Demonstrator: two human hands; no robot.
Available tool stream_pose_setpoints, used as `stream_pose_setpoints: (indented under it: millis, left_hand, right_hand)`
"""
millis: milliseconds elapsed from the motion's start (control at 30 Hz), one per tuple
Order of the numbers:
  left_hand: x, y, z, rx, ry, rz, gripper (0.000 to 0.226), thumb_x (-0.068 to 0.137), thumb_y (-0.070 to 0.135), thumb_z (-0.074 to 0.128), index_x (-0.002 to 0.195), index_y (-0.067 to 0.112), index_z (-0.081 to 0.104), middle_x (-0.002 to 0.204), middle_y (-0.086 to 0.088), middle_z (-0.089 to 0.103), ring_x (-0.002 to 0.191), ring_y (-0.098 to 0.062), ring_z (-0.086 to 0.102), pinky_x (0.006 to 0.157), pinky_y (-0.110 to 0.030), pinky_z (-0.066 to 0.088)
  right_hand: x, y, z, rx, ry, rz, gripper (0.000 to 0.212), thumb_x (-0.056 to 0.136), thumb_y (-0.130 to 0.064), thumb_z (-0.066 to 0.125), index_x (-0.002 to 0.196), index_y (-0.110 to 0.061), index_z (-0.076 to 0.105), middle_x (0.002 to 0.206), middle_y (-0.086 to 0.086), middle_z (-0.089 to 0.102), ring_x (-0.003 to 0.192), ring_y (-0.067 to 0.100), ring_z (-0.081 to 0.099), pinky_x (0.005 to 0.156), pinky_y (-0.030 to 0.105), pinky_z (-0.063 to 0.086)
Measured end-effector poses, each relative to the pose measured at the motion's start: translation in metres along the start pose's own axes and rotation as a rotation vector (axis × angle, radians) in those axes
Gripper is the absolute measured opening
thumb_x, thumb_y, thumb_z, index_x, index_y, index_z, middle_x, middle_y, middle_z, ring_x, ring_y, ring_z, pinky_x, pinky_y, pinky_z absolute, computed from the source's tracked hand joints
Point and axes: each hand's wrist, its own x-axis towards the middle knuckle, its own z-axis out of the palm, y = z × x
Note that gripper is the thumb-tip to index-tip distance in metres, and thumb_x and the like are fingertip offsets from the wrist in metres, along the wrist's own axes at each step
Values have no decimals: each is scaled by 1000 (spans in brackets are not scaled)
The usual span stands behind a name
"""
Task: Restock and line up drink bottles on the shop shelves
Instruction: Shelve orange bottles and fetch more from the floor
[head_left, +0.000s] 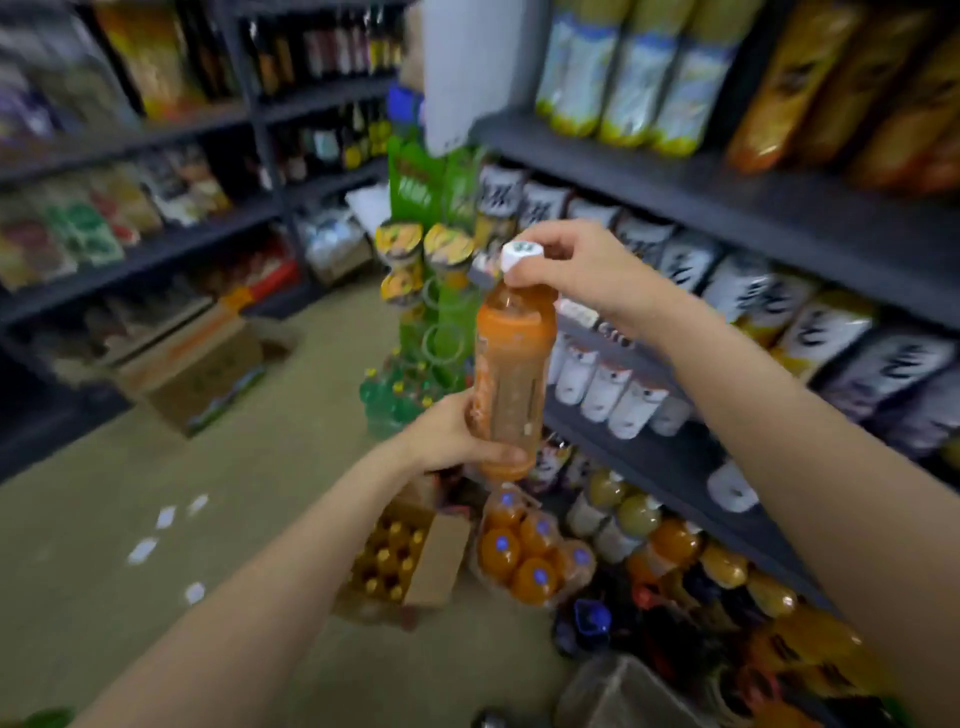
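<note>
Dark shelving (727, 202) on both sides, tan floor (249, 493) with open cardboard boxes (197, 374).

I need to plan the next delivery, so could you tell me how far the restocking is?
Done: the bottom shelf already holds bottles. In hand: both hands hold one orange bottle. Left: an open box and a wrapped pack on the floor remain full.
</note>
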Motion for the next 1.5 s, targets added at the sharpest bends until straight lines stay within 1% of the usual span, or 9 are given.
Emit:
stream_pose_setpoints:
  millis: [167, 300, 567, 667, 767, 933, 1133, 1300, 1500]
  left_hand:
    - [0, 123, 63, 77, 160, 139, 45, 66, 40, 81, 97, 25, 53, 97, 3, 63, 95, -17, 61, 81, -31, 50]
    - [3, 192, 110, 311, 435, 288, 58, 64, 50, 75, 102, 12, 52, 103, -8, 60, 98, -28, 56, 79, -41, 48]
    - [-7, 318, 260, 857, 509, 771, 74, 74, 55, 61, 126, 7, 39, 124, -7, 42, 117, -27, 35, 97, -30, 28]
    - [5, 359, 336, 852, 400, 808, 77, 78, 55, 61, 130, 5, 35, 128, -11, 39, 121, -30, 35, 101, -31, 28]
    - [15, 388, 406, 874, 224, 792, 65, 85, 46, 59, 132, 10, 33, 134, -11, 35, 125, -30, 35, 97, -37, 38]
    - [30, 411, 478, 770, 142, 698, 51, 90, 28, 55, 133, 12, 33, 134, -7, 37, 123, -27, 37, 99, -41, 38]
    - [47, 439, 526, 650, 107, 555, 45, 90, 26, 55, 129, 14, 37, 133, -7, 43, 121, -27, 41, 98, -41, 39]
    - [60, 453, 562, 664, 83, 528, 46, 91, 25, 54, 132, 14, 34, 131, -7, 41, 118, -26, 44, 94, -38, 42]
    - [80, 460, 588, 730, 72, 490, 61, 91, 27, 53, 144, 23, 24, 152, -9, 16, 135, -35, 23, 107, -43, 32]
  right_hand:
    - [-93, -14, -92, -22, 388, 166, 48, 82, -33, 68, 119, -7, 52, 94, -2, 55, 83, 11, 55, 58, 15, 43]
    - [-171, -3, -124, 171, 367, 314, 27, 83, -40, 66, 100, -23, 53, 95, -6, 61, 83, 10, 61, 64, 22, 51]
    - [-298, 42, -227, 514, 953, 313, 18, 76, -24, 76, 83, -20, 61, 92, 7, 69, 81, 20, 66, 70, 35, 56]
    - [-352, 67, -291, 339, 1095, 310, 44, 63, -36, 82, 98, -20, 61, 104, 6, 68, 96, 24, 65, 83, 46, 55]
    - [-411, 91, -352, -109, 1127, 369, 73, 65, -44, 80, 122, -13, 48, 114, 5, 63, 105, 27, 60, 88, 45, 51]
    - [-484, 144, -416, -529, 1092, 455, 69, 73, -37, 76, 120, -4, 38, 110, 17, 61, 97, 37, 61, 74, 44, 53]
    - [-504, 194, -463, -490, 1054, 535, 62, 76, -40, 72, 109, 0, 38, 104, 22, 61, 94, 40, 61, 69, 45, 51]
    - [-494, 208, -497, -438, 964, 636, 80, 82, -41, 66, 132, 5, 24, 119, 22, 56, 108, 38, 56, 79, 42, 47]
    - [-488, 221, -499, -443, 996, 582, 62, 84, -42, 63, 117, 0, 32, 119, 21, 55, 107, 38, 56, 80, 44, 46]
